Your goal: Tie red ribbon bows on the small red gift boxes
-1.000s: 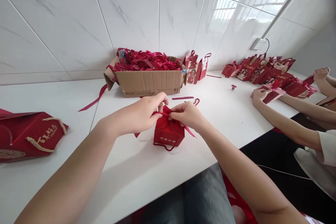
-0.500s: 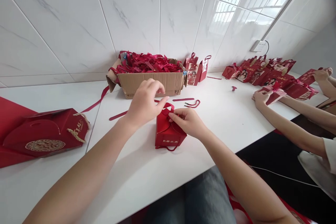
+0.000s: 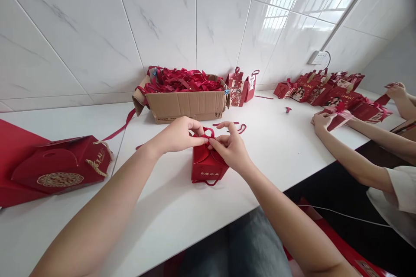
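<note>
A small red gift box (image 3: 209, 168) with gold lettering and a dark red cord handle stands upright on the white table (image 3: 175, 207). Over its top, a red ribbon (image 3: 208, 131) rises in a loop. My left hand (image 3: 182, 135) is closed, thumb and fingers pinching the ribbon from the left. From the right, my right hand (image 3: 231, 147) pinches the ribbon close by, its index finger raised and bent. The fingertips of both hands nearly meet and cover part of the ribbon. Behind the box lies a short red cord (image 3: 242, 128).
A cardboard box (image 3: 188, 106) of red ribbons stands by the wall. Left is a larger red box (image 3: 61, 166) with rope handles. Several red gift boxes (image 3: 338, 95) fill the far right, where another person's hands (image 3: 325, 120) hold a box. Two small boxes (image 3: 236, 88) stand behind.
My left hand has come down from above the box and closed on the ribbon. My right index finger has lifted. The box has stayed in place.
</note>
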Motion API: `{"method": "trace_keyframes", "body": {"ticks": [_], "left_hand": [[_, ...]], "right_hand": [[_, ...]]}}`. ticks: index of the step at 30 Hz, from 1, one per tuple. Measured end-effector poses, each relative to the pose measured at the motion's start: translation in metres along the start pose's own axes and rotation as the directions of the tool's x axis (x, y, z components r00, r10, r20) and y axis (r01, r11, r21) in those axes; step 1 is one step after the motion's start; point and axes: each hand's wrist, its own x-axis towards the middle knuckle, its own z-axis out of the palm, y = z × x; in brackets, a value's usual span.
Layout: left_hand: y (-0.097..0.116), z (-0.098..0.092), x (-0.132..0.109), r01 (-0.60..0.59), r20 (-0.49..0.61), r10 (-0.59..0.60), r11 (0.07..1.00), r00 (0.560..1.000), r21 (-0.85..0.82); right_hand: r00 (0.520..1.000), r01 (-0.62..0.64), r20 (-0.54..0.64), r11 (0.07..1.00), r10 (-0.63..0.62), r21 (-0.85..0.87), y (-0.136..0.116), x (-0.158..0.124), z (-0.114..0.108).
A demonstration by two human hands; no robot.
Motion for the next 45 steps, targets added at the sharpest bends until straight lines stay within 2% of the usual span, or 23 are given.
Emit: {"method": "trace_keyframes", "body": {"ticks": [3, 12, 19, 23, 27, 32, 35, 38, 40, 43, 45], "left_hand": [[-0.004, 0.002, 0.001, -0.041, 0.016, 0.041, 0.998, 0.999, -0.052], [-0.005, 0.006, 0.003, -0.104, 0.047, 0.111, 0.987, 0.993, -0.121], [-0.002, 0.014, 0.004, -0.127, -0.082, 0.119, 0.986, 0.99, -0.104], [-0.001, 0.016, 0.004, -0.118, -0.103, 0.11, 0.99, 0.989, -0.075], [-0.002, 0.016, 0.005, -0.08, -0.108, 0.074, 0.995, 0.991, -0.056], [-0.003, 0.014, 0.006, -0.067, -0.12, 0.062, 0.997, 0.991, -0.034], [-0.002, 0.014, 0.005, -0.099, -0.122, 0.099, 0.995, 0.988, 0.007], [-0.003, 0.013, 0.005, -0.148, -0.129, 0.155, 0.987, 0.98, 0.058], [-0.004, 0.014, 0.005, -0.174, -0.142, 0.185, 0.981, 0.972, 0.086], [-0.007, 0.016, 0.007, -0.226, -0.158, 0.241, 0.968, 0.958, 0.107], [-0.008, 0.018, 0.008, -0.259, -0.149, 0.273, 0.96, 0.95, 0.107]], "right_hand": [[0.998, 0.061, -0.011, 0.997, -0.061, -0.041, 0.001, 0.0, 0.002], [0.989, 0.093, -0.1, 0.987, -0.106, -0.129, 0.002, -0.001, 0.004], [0.983, 0.05, -0.166, 0.986, -0.077, -0.161, 0.002, -0.002, 0.004], [0.951, 0.141, -0.229, 0.951, -0.207, -0.275, 0.007, 0.002, 0.003], [0.925, 0.26, -0.169, 0.891, -0.34, -0.372, 0.014, 0.005, 0.0], [0.916, 0.302, -0.095, 0.825, -0.39, -0.477, 0.016, 0.007, -0.004], [0.912, 0.33, -0.029, 0.773, -0.41, -0.541, 0.013, 0.008, -0.005], [0.935, 0.31, 0.026, 0.781, -0.354, -0.542, 0.009, 0.01, -0.006], [0.969, 0.238, 0.049, 0.852, -0.244, -0.466, 0.006, 0.013, -0.006], [0.994, 0.052, 0.1, 0.976, -0.031, -0.212, 0.003, 0.016, -0.008], [0.988, -0.067, 0.138, 0.997, 0.069, -0.024, 0.004, 0.017, -0.009]]}}
